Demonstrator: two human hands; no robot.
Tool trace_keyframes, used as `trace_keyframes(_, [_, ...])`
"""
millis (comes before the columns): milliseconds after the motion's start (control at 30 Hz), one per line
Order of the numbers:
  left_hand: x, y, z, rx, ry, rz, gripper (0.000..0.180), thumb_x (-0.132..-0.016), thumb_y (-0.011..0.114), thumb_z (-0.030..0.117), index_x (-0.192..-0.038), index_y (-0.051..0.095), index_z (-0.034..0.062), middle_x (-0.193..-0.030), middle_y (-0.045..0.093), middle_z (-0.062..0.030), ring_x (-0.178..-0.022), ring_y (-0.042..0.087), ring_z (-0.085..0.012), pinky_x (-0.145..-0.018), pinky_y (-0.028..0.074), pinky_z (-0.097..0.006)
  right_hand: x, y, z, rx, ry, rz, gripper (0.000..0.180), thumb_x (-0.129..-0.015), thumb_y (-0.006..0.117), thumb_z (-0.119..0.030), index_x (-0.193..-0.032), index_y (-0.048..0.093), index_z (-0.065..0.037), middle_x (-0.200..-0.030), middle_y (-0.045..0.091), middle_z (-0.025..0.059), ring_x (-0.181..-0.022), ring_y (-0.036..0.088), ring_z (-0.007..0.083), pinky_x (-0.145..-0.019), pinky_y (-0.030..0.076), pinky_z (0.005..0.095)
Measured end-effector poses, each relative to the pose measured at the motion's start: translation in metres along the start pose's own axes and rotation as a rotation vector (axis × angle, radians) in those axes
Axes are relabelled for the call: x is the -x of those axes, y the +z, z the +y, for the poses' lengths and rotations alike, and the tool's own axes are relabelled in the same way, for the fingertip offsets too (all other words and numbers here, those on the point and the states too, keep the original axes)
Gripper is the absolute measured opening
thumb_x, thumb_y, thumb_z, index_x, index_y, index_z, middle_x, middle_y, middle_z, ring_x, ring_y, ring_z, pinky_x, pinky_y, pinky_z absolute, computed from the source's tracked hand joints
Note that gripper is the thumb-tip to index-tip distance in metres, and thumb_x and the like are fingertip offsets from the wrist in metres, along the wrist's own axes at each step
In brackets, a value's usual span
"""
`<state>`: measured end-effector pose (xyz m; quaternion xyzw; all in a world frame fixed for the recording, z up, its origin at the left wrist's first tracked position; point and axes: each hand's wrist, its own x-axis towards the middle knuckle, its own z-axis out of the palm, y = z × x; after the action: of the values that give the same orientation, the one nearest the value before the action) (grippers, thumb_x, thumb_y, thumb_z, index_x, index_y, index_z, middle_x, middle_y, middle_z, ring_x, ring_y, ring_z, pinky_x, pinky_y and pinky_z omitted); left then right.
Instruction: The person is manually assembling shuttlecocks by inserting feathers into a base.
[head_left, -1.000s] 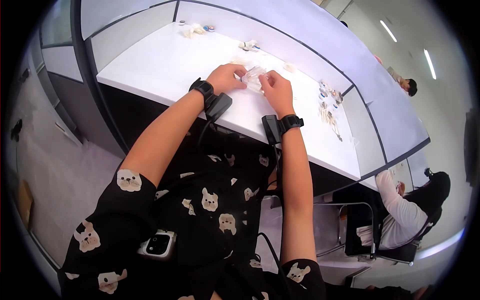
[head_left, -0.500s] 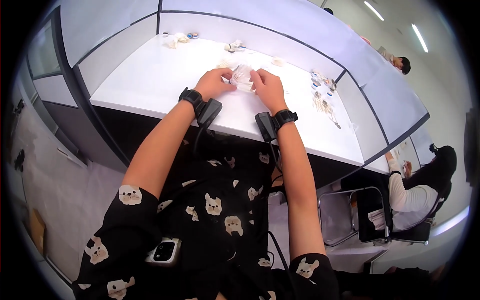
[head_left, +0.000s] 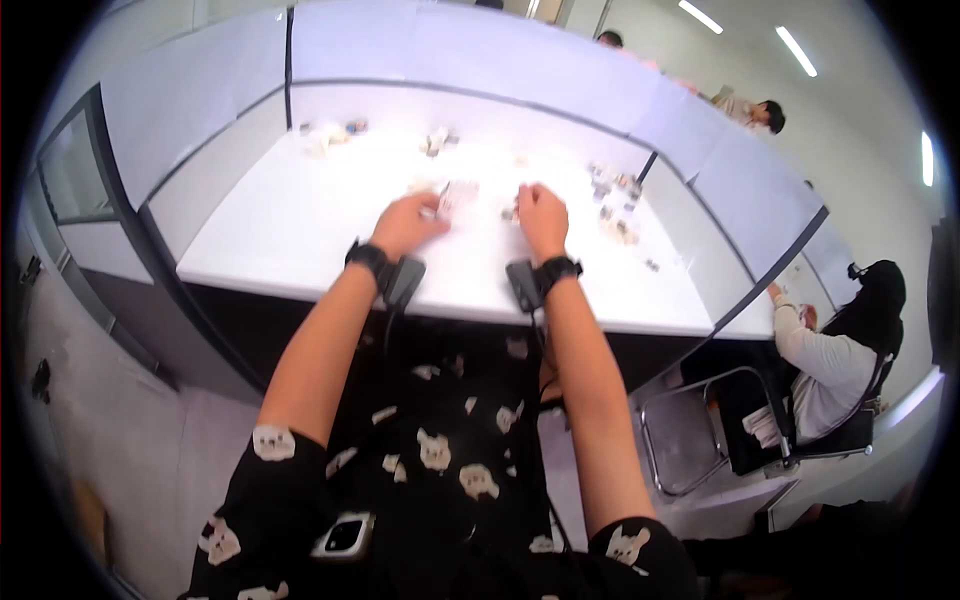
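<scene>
Left hand (head_left: 408, 226): clamped on pale shuttlecock (head_left: 460, 196).
Shuttlecock axis: flared side seemingly away from palm; exact line blurred.
Right hand (head_left: 543, 218): fingertips bunched; cannot tell whether gripping.

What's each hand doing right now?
Left hand: closed, holding a whitish, fan-like feathery bundle.
Right hand: curled; too blurred to tell whether it holds anything.

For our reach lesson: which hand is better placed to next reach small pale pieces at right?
The right hand, probably: nearer those pieces; the left hand seems to hold a whitish, translucent piece.
</scene>
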<state>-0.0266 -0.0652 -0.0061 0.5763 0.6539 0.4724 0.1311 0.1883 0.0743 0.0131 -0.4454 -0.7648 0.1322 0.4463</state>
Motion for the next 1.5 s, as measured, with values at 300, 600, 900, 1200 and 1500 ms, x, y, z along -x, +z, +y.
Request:
trace_keyframes(300, [0.003,-0.003,0.008,-0.027,0.009,-0.039,0.033,-0.077,0.081,0.025,-0.107,0.076,0.01,-0.097,0.075,-0.0061,-0.073,0.066,-0.0185,-0.07,0.052,-0.035,-0.015,-0.052,0.061,0.277,0.07,0.321,0.022,-0.087,0.065,-0.025,-0.096,0.069,-0.006,-0.09,0.073,0.0189,-0.091,0.068,0.0401,-0.086,0.052,0.0511])
trace_keyframes(600, [-0.001,0.0,0.004,-0.041,0.008,-0.045,0.032,-0.077,0.082,0.026,-0.105,0.075,0.0111,-0.094,0.074,-0.0053,-0.072,0.064,-0.0181,-0.07,0.051,-0.035,-0.027,-0.098,0.127,0.604,0.701,0.046,0.095,-0.081,0.065,-0.055,-0.162,0.03,-0.021,-0.163,0.024,0.0321,-0.15,0.015,0.0587,-0.12,0.012,0.0663])
trace_keyframes(900, [-0.004,0.001,0.002,-0.031,0.047,-0.036,0.036,-0.078,0.083,0.026,-0.104,0.073,0.0041,-0.099,0.074,-0.0071,-0.068,0.056,-0.0148,-0.065,0.047,-0.032,-0.035,-0.091,0.129,0.731,0.658,-0.161,0.091,-0.087,0.049,-0.072,-0.165,0.023,-0.033,-0.168,0.019,0.0267,-0.152,0.018,0.0534,-0.119,0.007,0.0677])
trace_keyframes(1200, [-0.005,0.001,0.004,-0.046,0.015,-0.045,0.035,-0.078,0.081,0.026,-0.109,0.074,0.0117,-0.102,0.076,-0.0032,-0.075,0.065,-0.0194,-0.073,0.052,-0.035,-0.04,-0.08,0.12,0.735,0.466,-0.353,0.071,-0.093,0.045,-0.065,-0.157,0.04,-0.034,-0.166,0.033,0.014,-0.153,0.026,0.0457,-0.12,0.015,0.0678])
trace_keyframes(1500, [-0.004,0.003,0.001,-0.017,0.004,-0.033,0.038,-0.078,0.081,0.029,-0.112,0.074,0.0128,-0.103,0.075,-0.0028,-0.079,0.066,-0.0189,-0.076,0.053,-0.035,-0.038,-0.039,0.073,0.681,0.273,-0.514,0.071,-0.096,0.04,-0.062,-0.16,0.036,-0.029,-0.169,0.03,0.0098,-0.152,0.026,0.0482,-0.121,0.018,0.0657])
